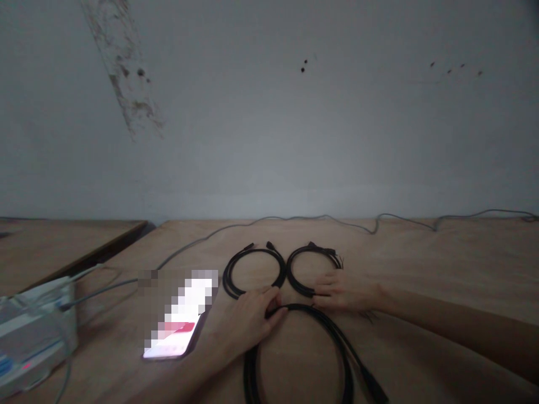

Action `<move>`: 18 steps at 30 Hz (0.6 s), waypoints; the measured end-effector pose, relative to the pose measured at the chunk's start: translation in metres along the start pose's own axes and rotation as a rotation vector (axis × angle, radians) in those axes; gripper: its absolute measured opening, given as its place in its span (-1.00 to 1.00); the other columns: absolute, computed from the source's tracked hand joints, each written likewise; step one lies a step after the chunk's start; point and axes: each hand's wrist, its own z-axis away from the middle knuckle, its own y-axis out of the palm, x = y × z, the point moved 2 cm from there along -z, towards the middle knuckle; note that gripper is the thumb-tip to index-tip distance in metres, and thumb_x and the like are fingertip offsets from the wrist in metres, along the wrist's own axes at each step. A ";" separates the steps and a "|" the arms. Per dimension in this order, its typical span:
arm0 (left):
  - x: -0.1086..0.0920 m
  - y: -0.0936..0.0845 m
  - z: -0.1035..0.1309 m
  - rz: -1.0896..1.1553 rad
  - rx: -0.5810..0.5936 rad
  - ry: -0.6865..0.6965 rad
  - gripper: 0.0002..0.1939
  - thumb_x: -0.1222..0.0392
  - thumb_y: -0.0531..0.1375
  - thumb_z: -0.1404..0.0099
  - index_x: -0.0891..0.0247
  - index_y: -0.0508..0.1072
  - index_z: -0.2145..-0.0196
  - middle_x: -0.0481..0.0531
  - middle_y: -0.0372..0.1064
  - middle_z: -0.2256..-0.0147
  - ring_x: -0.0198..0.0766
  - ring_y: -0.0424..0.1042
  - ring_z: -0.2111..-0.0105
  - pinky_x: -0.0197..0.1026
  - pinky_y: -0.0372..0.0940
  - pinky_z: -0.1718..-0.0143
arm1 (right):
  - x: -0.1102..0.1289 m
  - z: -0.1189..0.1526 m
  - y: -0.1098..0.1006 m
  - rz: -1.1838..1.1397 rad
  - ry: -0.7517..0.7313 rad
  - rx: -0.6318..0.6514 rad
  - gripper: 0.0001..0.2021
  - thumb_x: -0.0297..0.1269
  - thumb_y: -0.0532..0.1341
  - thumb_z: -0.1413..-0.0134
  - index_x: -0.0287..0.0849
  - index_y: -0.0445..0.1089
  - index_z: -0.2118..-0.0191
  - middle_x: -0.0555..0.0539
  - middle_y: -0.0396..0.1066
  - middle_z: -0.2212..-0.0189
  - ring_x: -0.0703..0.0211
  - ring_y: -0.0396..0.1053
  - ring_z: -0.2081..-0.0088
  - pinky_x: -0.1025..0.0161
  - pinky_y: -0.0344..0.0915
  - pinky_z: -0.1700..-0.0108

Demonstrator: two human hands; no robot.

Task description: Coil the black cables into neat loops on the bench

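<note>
Three coiled black cables lie on the wooden table. The largest coil is nearest to me and runs out of the bottom of the view. My left hand is closed on its upper left part, with thumb and forefinger around the cable. Its knuckles are close against the lower edge of the left small coil. Over the lower right of the right small coil, my right hand lies with fingers stretched out, covering part of the loop. Dark plug ends show at the tops of both small coils.
A lit phone, partly pixelated, lies left of my left hand. A white device with a small red light stands at far left. From it a thin grey cord runs along the table's back below the wall.
</note>
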 end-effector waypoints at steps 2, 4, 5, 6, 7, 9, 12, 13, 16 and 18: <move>0.000 -0.001 0.000 -0.003 0.001 -0.007 -0.80 0.06 0.15 -0.35 0.20 0.33 0.38 -0.03 0.43 0.36 -0.18 0.40 0.37 -0.21 0.10 0.38 | 0.004 -0.007 -0.005 -0.120 0.119 0.065 -0.78 -0.34 0.17 -0.30 -0.21 0.45 0.00 -0.17 0.52 0.23 0.06 0.44 0.27 0.18 0.33 0.27; 0.000 -0.002 0.000 -0.001 0.010 -0.014 -0.80 0.07 0.15 -0.36 0.20 0.34 0.38 -0.03 0.43 0.37 -0.17 0.41 0.37 -0.20 0.10 0.37 | 0.010 -0.013 -0.008 -0.229 0.260 0.084 -0.79 -0.36 0.12 -0.29 -0.22 0.48 0.07 -0.17 0.52 0.27 0.06 0.43 0.31 0.17 0.33 0.26; 0.000 -0.002 0.000 0.001 0.014 -0.014 -0.81 0.07 0.15 -0.36 0.20 0.34 0.37 -0.02 0.44 0.37 -0.17 0.41 0.37 -0.20 0.11 0.37 | 0.012 -0.015 -0.008 -0.285 0.350 0.073 -0.78 -0.36 0.10 -0.31 -0.22 0.49 0.11 -0.17 0.52 0.28 0.07 0.44 0.31 0.17 0.33 0.24; 0.001 -0.002 0.000 0.004 0.013 -0.012 -0.82 0.08 0.15 -0.36 0.20 0.35 0.37 -0.02 0.43 0.38 -0.17 0.41 0.37 -0.20 0.11 0.37 | 0.013 -0.016 -0.007 -0.340 0.446 0.058 -0.76 -0.34 0.07 -0.32 -0.21 0.50 0.14 -0.16 0.53 0.28 0.07 0.44 0.30 0.17 0.32 0.22; 0.001 -0.001 0.000 0.007 0.007 -0.010 -0.82 0.08 0.15 -0.35 0.20 0.35 0.37 -0.02 0.43 0.38 -0.16 0.40 0.37 -0.20 0.11 0.37 | 0.015 -0.016 -0.005 -0.405 0.550 0.042 -0.75 -0.32 0.06 -0.34 -0.19 0.50 0.17 -0.15 0.53 0.28 0.07 0.44 0.30 0.17 0.32 0.20; 0.002 -0.001 0.000 0.007 -0.014 -0.004 -0.83 0.09 0.16 -0.35 0.20 0.35 0.37 -0.02 0.43 0.38 -0.17 0.40 0.37 -0.20 0.10 0.37 | 0.016 -0.016 0.002 -0.533 0.741 0.026 -0.75 -0.30 0.08 -0.33 -0.18 0.50 0.25 -0.12 0.54 0.30 0.09 0.45 0.30 0.21 0.29 0.24; 0.003 0.001 0.001 -0.003 -0.025 -0.002 -0.81 0.09 0.15 -0.35 0.20 0.34 0.39 -0.01 0.43 0.38 -0.17 0.40 0.37 -0.20 0.09 0.37 | 0.016 -0.019 0.011 -0.657 0.900 0.036 -0.76 -0.33 0.11 -0.26 -0.19 0.50 0.36 -0.07 0.54 0.40 0.15 0.43 0.39 0.29 0.20 0.40; 0.004 0.001 0.001 -0.006 -0.025 -0.004 -0.80 0.08 0.15 -0.35 0.20 0.34 0.40 -0.01 0.42 0.38 -0.17 0.39 0.37 -0.20 0.08 0.37 | 0.016 -0.020 0.013 -0.674 0.917 0.040 -0.75 -0.35 0.11 -0.25 -0.19 0.49 0.39 -0.06 0.53 0.44 0.18 0.42 0.43 0.31 0.15 0.45; 0.005 0.002 0.001 -0.004 -0.030 -0.012 -0.80 0.08 0.16 -0.34 0.21 0.34 0.40 -0.01 0.42 0.40 -0.18 0.39 0.39 -0.21 0.08 0.38 | 0.017 -0.022 0.013 -0.705 0.923 0.036 -0.74 -0.36 0.11 -0.24 -0.19 0.51 0.41 -0.02 0.52 0.48 0.24 0.38 0.49 0.34 0.07 0.51; 0.006 0.002 0.001 0.009 -0.036 -0.011 -0.81 0.09 0.17 -0.33 0.21 0.35 0.40 -0.02 0.42 0.40 -0.18 0.38 0.39 -0.21 0.08 0.39 | 0.018 -0.020 0.008 -0.701 0.923 0.018 -0.74 -0.32 0.12 -0.27 -0.18 0.51 0.40 -0.02 0.52 0.48 0.25 0.37 0.48 0.33 0.05 0.50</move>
